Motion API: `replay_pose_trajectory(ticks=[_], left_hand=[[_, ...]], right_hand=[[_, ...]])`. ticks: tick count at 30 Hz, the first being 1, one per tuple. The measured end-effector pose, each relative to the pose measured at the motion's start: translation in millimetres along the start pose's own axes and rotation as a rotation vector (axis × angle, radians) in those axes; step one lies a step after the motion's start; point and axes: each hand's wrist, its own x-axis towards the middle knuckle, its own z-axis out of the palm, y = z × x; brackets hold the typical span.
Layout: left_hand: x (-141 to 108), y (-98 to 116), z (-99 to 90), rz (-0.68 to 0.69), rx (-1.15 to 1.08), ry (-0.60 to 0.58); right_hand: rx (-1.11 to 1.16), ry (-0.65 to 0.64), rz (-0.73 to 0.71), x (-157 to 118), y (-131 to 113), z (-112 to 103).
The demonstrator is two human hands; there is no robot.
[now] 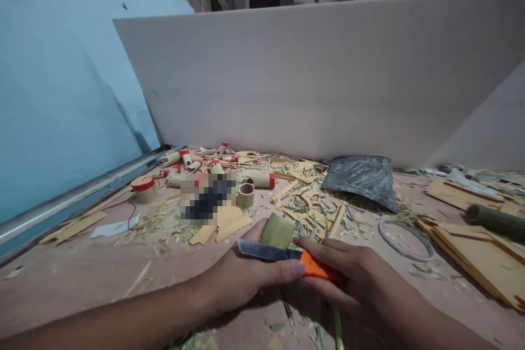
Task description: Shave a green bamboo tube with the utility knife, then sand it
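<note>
Pinkish board worktop (74,273), littered with bamboo shavings; white panel (328,76) stands behind. I see my left hand (241,276) closed around a short green bamboo piece (278,231), thumb laid along the knife blade (262,250). My right hand (348,279) grips the knife's orange handle (318,268), blade lying across the piece's near side. Red-capped bamboo tubes (213,167) sit beyond, a wire ring (406,238) to the right.

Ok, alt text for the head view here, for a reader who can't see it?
A person's left hand holds a greenish bamboo piece while the right hand grips an orange-handled knife against it. Shavings, bamboo tubes and a wire ring litter the workbench.
</note>
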Motion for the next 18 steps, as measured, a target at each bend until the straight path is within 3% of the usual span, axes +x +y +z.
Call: replay_pose_trajectory(ticks=[3, 8, 13, 18], left_hand=[[3.4, -2.7, -0.4, 0.024, 0.062, 0.028], [9.2, -6.2, -7.2, -0.022, 0.365, 0.123], [7.4, -7.8, -6.9, 0.009, 0.319, 0.149], [3.9, -2.1, -4.5, -0.031, 0.163, 0.095]], right_hand=[[-0.151, 0.095, -0.014, -0.5, 2.8, 6.9], [-0.284, 0.218, 0.037, 7.5, -0.1, 16.1], [-0.283, 0.301, 0.221, 18.6, 9.5, 1.5], [-0.168, 0.263, 0.199, 14.6, 10.9, -7.9]])
